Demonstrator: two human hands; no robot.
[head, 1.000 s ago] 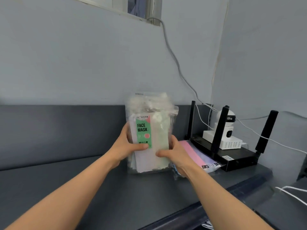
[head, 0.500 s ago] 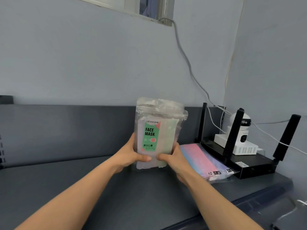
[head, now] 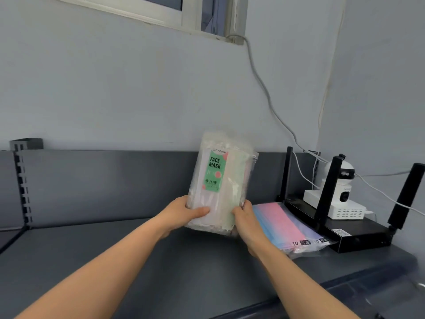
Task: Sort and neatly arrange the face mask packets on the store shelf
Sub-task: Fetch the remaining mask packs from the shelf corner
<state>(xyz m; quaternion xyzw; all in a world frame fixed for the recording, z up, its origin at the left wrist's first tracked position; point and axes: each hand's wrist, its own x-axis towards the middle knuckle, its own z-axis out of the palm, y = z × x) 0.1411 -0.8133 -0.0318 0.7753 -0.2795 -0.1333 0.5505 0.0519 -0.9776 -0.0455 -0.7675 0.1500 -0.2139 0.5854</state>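
We note a bundle of face mask packets (head: 220, 183) held upright over the rear of the shelf (head: 161, 261), with its top leaning slightly to the right and rising above the upper edge of the dark back panel (head: 103, 180). The packets are clear plastic pouches. The front one holds folded masks in pale white, green and pink behind a green label reading "FACE MASK". We cannot tell whether the bundle's lower edge rests on the shelf or hangs just above it.

The left hand (head: 181, 212) grips the lower left corner, with the thumb laid across the front face and the fingers hidden behind. The right hand (head: 247, 221) pinches the lower right corner in the same way, and its fingers are also out of sight behind the pouches.

Just to the right of the right hand, flat packets (head: 282, 224) lie on the shelf. They hold masks in blue, pink and lilac and are printed "10" near the front edge. Their far side touches or slips under a black router (head: 345, 233) with upright antennas. A white camera unit (head: 342, 192) sits on the router, close to the corner of the walls. A grey cable (head: 264, 88) runs down the wall to this corner.

To the left of the bundle, the shelf's dark surface runs unbroken to a slotted upright (head: 21, 180). The shelf's front edge cuts diagonally across the lower right, beneath the right forearm.
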